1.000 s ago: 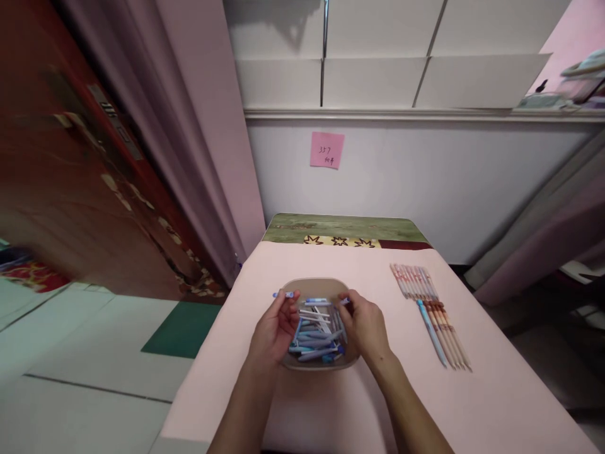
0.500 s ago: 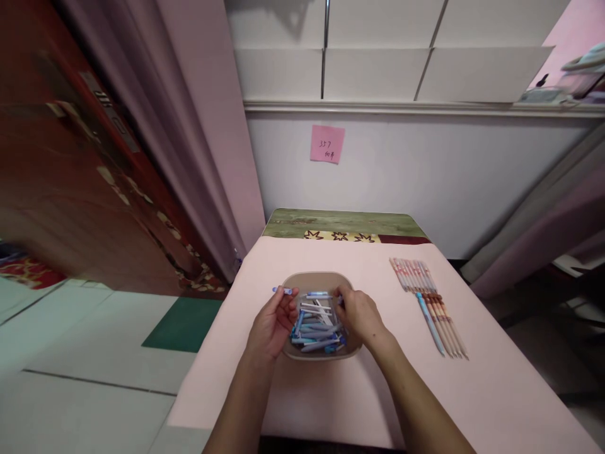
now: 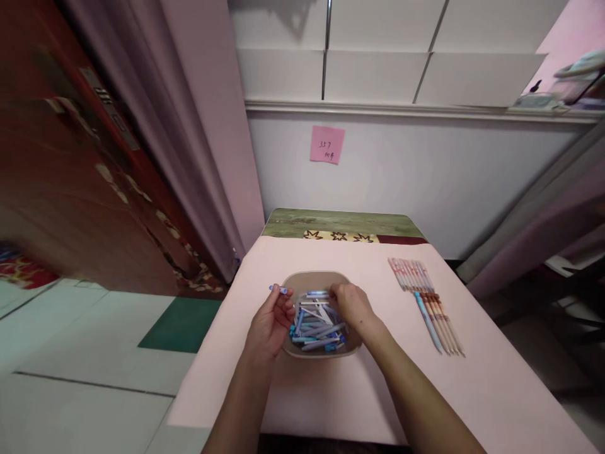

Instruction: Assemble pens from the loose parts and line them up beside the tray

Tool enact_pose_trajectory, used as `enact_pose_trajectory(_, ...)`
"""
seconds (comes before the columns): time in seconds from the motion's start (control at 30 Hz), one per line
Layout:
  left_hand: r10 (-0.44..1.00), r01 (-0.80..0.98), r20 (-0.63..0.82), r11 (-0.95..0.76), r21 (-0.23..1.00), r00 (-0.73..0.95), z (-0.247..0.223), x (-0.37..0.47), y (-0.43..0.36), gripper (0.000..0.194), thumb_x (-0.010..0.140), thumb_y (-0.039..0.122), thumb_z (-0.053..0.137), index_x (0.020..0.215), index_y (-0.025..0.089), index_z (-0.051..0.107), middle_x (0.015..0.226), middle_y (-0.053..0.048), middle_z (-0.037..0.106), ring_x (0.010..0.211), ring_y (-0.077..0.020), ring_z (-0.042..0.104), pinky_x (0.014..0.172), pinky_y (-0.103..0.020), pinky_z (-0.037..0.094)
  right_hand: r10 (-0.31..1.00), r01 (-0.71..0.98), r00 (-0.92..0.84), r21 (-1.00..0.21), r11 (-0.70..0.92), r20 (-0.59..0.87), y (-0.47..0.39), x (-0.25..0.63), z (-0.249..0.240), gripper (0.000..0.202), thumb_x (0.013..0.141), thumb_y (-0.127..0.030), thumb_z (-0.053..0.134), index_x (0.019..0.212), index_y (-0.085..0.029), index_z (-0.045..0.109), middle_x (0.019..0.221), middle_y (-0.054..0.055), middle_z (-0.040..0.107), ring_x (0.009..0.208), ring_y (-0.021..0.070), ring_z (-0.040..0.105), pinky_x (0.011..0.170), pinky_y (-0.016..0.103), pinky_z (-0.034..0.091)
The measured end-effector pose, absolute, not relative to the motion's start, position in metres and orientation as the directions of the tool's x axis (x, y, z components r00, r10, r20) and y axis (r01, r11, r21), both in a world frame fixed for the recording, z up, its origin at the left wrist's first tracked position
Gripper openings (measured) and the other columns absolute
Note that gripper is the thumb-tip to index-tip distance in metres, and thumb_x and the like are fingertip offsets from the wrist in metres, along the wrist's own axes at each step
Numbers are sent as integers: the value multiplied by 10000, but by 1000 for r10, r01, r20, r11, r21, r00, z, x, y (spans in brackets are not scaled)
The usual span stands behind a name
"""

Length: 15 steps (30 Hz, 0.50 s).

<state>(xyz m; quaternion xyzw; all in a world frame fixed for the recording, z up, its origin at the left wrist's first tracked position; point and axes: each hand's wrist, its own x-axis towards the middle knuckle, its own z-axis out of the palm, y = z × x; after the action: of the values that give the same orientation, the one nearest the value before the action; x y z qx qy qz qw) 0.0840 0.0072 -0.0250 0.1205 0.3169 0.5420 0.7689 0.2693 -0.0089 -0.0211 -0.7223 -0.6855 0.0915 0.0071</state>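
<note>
A beige bin (image 3: 317, 277) on the pink-covered table holds several loose blue, white and grey pen parts (image 3: 319, 328). At its left rim, my left hand (image 3: 271, 321) pinches a small blue-and-white pen part (image 3: 278, 289) between thumb and fingers. My right hand (image 3: 352, 306) reaches over the right side of the bin, its fingers closed and pointing down; whatever they hold is hidden. To the right lie a row of pinkish pens (image 3: 410, 275), a row of brown-topped pens (image 3: 444, 325) below it, and one light blue pen (image 3: 428, 323) at that row's left end.
The pink table cover (image 3: 222, 372) leaves a green patterned tabletop edge (image 3: 340, 222) showing at the back. A pink note (image 3: 327, 144) is on the white wall. Left of the table are a curtain (image 3: 189, 126) and a reddish-brown door (image 3: 70, 189).
My right hand has shifted slightly left over the bin, and the pen parts beneath it have moved a little. My left hand still holds its small piece, slightly further left.
</note>
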Motion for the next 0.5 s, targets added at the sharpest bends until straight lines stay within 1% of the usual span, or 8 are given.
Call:
enact_pose_trajectory(0.17, 912, -758, -329, 391, 522, 244, -27, 84, 6, 99, 864, 188, 574, 786, 128, 568, 726, -41, 643, 507, -67, 517, 443, -172, 429, 991, 989, -14, -150, -6, -130, 8, 261, -31, 234, 847, -190, 523, 949, -197, 734, 942, 111, 728, 929, 215, 667, 793, 263, 472)
enact_pose_trajectory(0.33, 914, -762, -338, 382, 524, 225, -26, 82, 5, 102, 864, 188, 574, 782, 128, 566, 710, -31, 627, 491, -58, 500, 436, -165, 419, 988, 991, -40, -135, 20, -152, 14, 254, -44, 230, 820, -172, 549, 951, -165, 738, 955, 146, 725, 923, 237, 676, 789, 288, 491)
enact_pose_trajectory(0.5, 911, -760, -344, 387, 523, 227, -25, 82, 1, 100, 861, 191, 579, 784, 129, 568, 703, -25, 622, 488, -59, 500, 434, -163, 419, 988, 992, -49, -124, 31, -148, 12, 254, -50, 259, 835, -158, 512, 967, -169, 735, 960, 152, 725, 920, 239, 681, 796, 302, 499)
